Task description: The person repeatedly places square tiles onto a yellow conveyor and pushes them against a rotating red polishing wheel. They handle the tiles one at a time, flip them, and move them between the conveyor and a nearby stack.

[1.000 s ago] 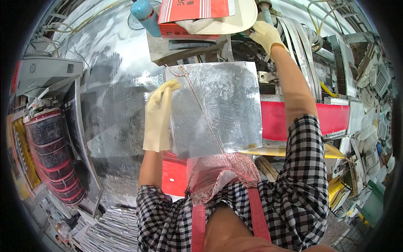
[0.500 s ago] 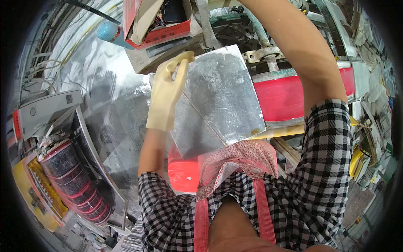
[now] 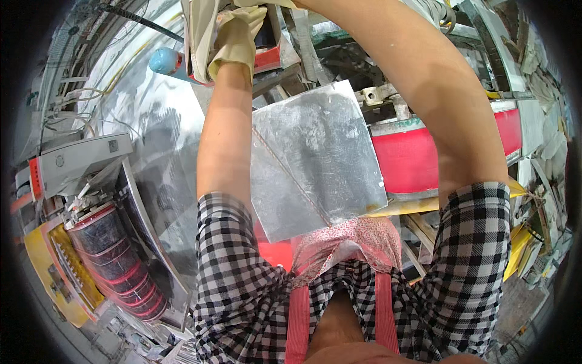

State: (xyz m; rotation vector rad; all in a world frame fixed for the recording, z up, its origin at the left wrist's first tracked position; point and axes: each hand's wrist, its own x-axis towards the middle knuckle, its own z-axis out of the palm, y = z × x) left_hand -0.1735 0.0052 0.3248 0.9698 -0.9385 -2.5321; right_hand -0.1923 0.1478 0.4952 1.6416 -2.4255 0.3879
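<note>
My left hand [image 3: 237, 41], in a cream rubber glove, is at the red cardboard box [image 3: 267, 59] near the top edge. Its fingers look bent and close together, and whatever they hold, if anything, is hidden. Beside it, only a strip of my right hand [image 3: 265, 2] shows, gloved too; its fingers are out of sight. A flat grey metal plate [image 3: 327, 145] lies tilted in front of my body, below both hands. Neither hand touches it. A thin diagonal line crosses its left part.
A bright pink-red panel [image 3: 405, 162] stands right of the plate, with metal machine parts [image 3: 377, 95] behind it. Left are a blue cylinder [image 3: 165, 61], a grey shiny sheet surface [image 3: 163, 188], and a dark drum-like roll with pink bands [image 3: 118, 261].
My left hand has left the plate's upper left edge and moved up to the red box. My right hand has come into view at the top. The plate sits slightly lower in the picture.
</note>
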